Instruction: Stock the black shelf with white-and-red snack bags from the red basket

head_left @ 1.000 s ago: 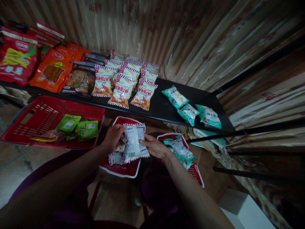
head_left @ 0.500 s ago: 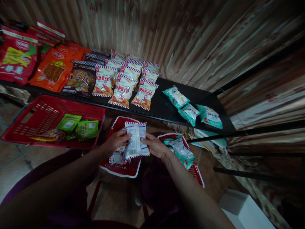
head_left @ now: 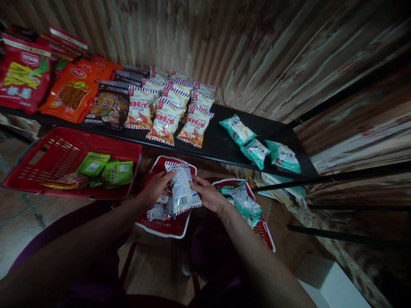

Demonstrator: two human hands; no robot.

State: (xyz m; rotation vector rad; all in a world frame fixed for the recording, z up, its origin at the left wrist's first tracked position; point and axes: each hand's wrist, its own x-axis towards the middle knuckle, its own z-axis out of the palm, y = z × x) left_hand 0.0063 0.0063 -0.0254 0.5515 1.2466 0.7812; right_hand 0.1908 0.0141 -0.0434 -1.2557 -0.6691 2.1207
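Both my hands grip one white snack packet (head_left: 181,192) with a red-and-blue striped border, held back side up over a small red tray (head_left: 167,229). My left hand (head_left: 156,188) pinches its left edge with closed fingers. My right hand (head_left: 208,194) holds its right edge. More packets of the same kind lie in the tray under it. On the black shelf (head_left: 221,145) above stand rows of matching white packets (head_left: 165,122) and three teal packets (head_left: 255,145).
A red basket (head_left: 61,145) at the left holds green packets (head_left: 105,169). A second tray (head_left: 265,233) with teal packets sits right of my hands. Red and orange bags (head_left: 48,83) fill the shelf's left end. A white box (head_left: 324,280) lies at the bottom right. A corrugated wall stands behind.
My left hand moved from the packets in the tray onto the packet's left edge. The packet rose slightly and tilted, now held by both hands.
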